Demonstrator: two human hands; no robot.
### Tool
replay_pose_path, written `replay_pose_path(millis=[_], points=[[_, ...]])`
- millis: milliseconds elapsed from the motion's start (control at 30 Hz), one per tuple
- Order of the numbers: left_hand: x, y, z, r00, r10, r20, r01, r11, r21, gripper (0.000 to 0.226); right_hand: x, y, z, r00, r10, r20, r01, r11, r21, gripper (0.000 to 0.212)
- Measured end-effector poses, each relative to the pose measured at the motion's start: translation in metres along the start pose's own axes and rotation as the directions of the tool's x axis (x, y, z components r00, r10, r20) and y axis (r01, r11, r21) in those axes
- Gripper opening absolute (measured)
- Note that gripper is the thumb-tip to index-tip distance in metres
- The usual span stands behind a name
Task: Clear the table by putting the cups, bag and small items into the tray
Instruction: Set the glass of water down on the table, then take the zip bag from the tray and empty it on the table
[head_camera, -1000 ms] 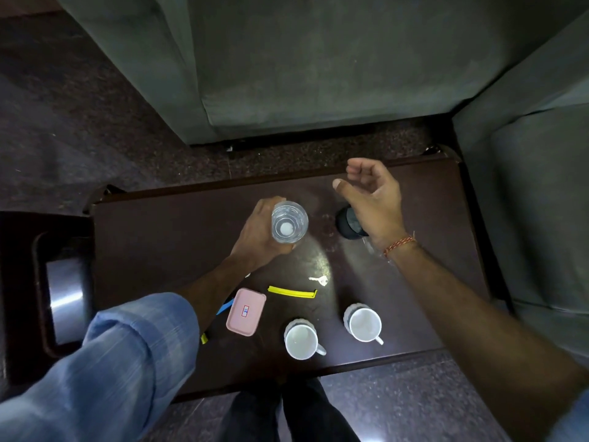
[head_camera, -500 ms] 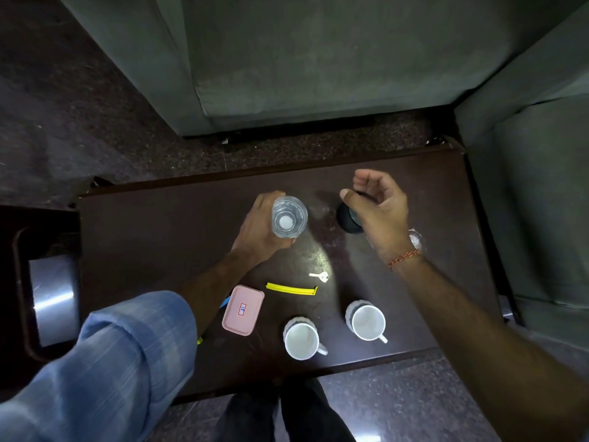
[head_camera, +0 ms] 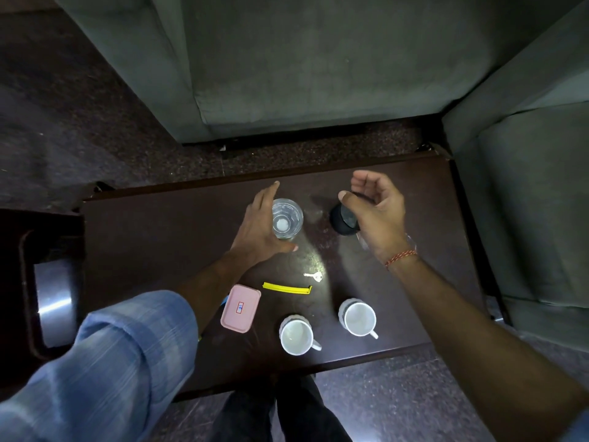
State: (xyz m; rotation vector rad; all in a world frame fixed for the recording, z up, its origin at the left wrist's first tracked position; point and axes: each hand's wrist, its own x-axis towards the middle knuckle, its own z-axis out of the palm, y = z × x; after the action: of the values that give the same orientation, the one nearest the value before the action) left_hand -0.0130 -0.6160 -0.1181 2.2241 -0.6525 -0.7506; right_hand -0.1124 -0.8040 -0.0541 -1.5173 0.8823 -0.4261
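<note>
Left half of table (head_camera: 153, 237) bare, open toward tray (head_camera: 28, 291). Near edge crowded: pink box (head_camera: 240, 309), yellow strip (head_camera: 287, 288), key (head_camera: 314, 276), two white cups (head_camera: 296, 336) (head_camera: 358, 318).

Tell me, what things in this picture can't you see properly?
- Head view: the dark cup is half covered by the right hand.
- A clear object behind that wrist is mostly hidden; I cannot tell what it is.
- Something blue beside the pink box is covered by the left forearm.
- The key is too small for detail.
</note>
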Motion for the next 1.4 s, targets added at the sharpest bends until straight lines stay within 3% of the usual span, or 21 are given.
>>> replay_pose_path(millis=[534,834,1068,1401], points=[[-0.082,0.082,-0.118,0.98,0.149,-0.129,-0.142,0.988,0.062,0.117,-0.05,-0.118,0.011,0.992,-0.074,0.099,0.073,0.997,0.007,0.036],[-0.146,0.094,-0.18,0.95,0.112,-0.291,-0.092,0.992,0.082,0.101,-0.083,-0.164,0.037,0.96,-0.11,0.257,0.11,0.994,0.016,0.038],[-0.197,0.055,-0.235,0.899,0.019,-0.438,0.008,0.998,0.059,0.094,-0.11,-0.192,0.122,0.888,-0.127,0.442,0.141,0.99,0.003,0.047],[-0.293,-0.078,-0.324,0.777,-0.195,-0.598,0.159,0.981,-0.113,0.088,-0.193,-0.201,0.314,0.731,-0.139,0.668,0.23,0.972,-0.049,0.052]])
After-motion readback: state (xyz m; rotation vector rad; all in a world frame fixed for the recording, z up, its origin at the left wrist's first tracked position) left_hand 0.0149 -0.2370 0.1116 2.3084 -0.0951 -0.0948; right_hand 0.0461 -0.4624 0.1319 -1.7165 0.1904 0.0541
